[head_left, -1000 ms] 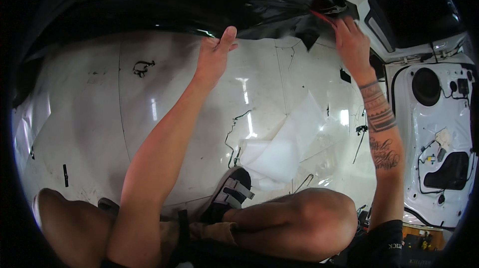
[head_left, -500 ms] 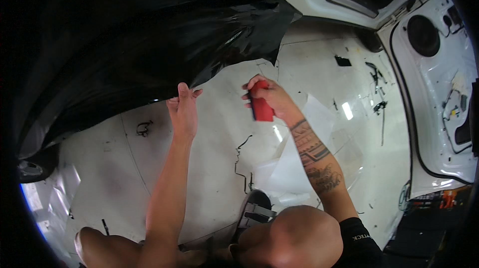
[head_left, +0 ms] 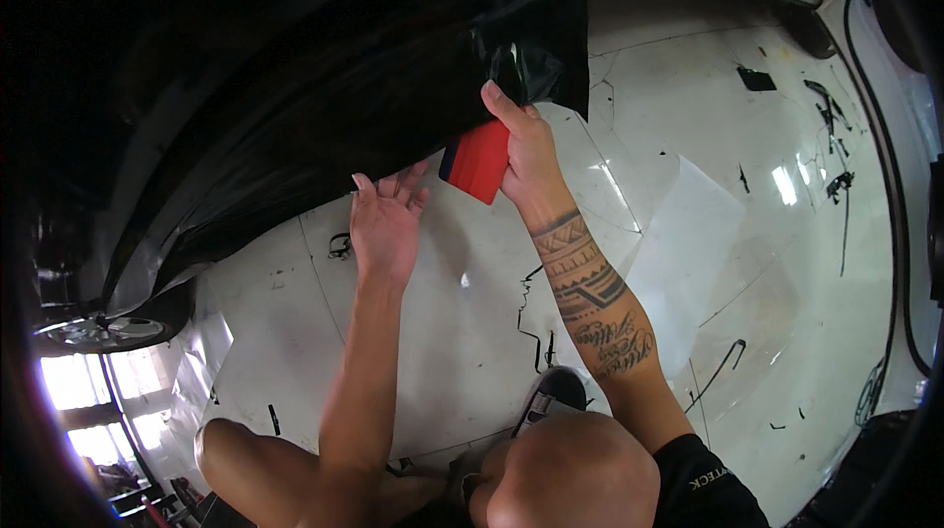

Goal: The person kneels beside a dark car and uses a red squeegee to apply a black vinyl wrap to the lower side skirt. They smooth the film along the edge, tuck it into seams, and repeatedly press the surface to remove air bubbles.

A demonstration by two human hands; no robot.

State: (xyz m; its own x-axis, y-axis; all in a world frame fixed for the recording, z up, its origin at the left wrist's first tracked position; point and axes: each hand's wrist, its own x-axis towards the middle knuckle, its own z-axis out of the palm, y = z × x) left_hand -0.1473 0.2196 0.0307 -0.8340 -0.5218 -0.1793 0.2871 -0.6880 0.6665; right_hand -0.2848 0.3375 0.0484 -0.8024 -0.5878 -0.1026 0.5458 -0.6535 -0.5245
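Glossy black film (head_left: pixel 324 125) lies over a dark car body panel, and its loose corner hangs off to the right, creased. My right hand (head_left: pixel 531 154) holds a flat red squeegee (head_left: pixel 477 162) with a dark edge strip. That hand's thumb is up against the film near the loose part, and its other fingers are partly hidden. At the film's lower edge is my left hand (head_left: pixel 383 233), palm up with fingers spread. Its fingertips are at or just under the edge; whether they touch it I cannot tell.
An opened white car door (head_left: pixel 875 184) stands on the right. A wheel (head_left: pixel 128 326) is at the left. On the pale floor lie a white sheet (head_left: pixel 678 263), black scraps (head_left: pixel 757 81) and thin trimmed strips (head_left: pixel 531 322). My knees are at the lower edge.
My right hand has brought the squeegee up and left to the film. My left hand's fingers have loosened from the film edge and spread. The view has shifted.
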